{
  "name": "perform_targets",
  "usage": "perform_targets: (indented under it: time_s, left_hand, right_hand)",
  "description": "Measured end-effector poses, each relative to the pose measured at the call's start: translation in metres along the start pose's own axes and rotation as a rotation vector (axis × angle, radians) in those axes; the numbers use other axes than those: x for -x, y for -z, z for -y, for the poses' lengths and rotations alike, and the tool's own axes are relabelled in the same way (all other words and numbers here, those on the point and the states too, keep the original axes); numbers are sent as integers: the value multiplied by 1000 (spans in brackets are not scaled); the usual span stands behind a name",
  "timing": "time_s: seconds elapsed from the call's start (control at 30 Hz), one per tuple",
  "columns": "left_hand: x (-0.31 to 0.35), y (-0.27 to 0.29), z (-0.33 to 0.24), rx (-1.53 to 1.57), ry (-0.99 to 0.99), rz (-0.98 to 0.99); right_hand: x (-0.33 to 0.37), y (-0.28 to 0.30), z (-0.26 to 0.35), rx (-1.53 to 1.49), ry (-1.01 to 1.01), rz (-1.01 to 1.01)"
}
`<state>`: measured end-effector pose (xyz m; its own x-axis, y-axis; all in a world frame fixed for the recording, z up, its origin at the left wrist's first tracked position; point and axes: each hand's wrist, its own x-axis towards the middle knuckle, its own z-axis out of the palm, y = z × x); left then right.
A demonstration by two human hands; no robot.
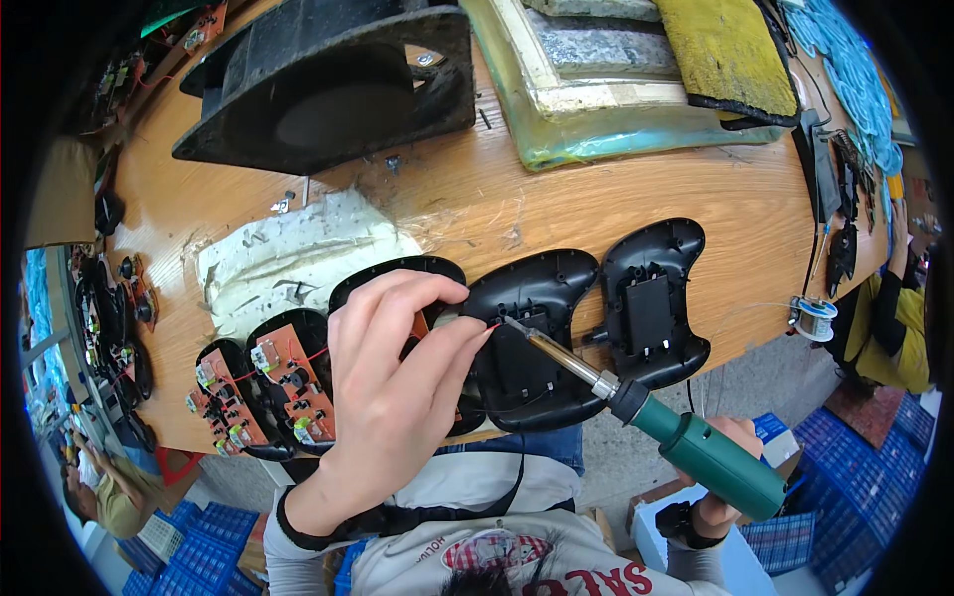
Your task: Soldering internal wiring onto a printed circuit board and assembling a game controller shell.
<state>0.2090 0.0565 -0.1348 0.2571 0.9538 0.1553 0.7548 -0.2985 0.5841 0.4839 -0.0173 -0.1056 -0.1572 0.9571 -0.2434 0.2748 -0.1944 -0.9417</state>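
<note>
Pinches a thin red wire (493, 328) between the fingertips of the left hand (388, 387), over the upper part of a black shell (564, 283). Grips a green soldering iron (708, 455) in the right hand (735, 437), fingers curled around the handle, with the tip slanting from the shell's right to just beside the wire. Right of that shell: a second shell (685, 348), then a solder spool (815, 320). Left of it: orange circuit boards (303, 372). Beyond it on the desk (556, 204): a black fan housing (338, 109).

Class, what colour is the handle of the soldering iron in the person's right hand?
The handle is dark green, seen best in the head view.
</note>
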Motion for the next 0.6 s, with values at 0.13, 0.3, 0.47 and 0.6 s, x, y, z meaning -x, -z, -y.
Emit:
perform_targets:
  time_s: [0.13, 0.3, 0.47, 0.6]
  left_hand:
    - [2, -4, 2, 8, -15, -7]
    - [3, -3, 3, 15, -14, -5]
    - [3, -2, 4, 25, -23, 8]
    - [2, -2, 4, 43, -11, 14]
  right_hand:
    - [-5, -3, 8, 90, -6, -15]
    - [-9, -7, 15, 113, -103, -36]
    - [-8, -3, 12, 149, -61, 3]
    - [-7, -3, 13, 159, -46, 9]
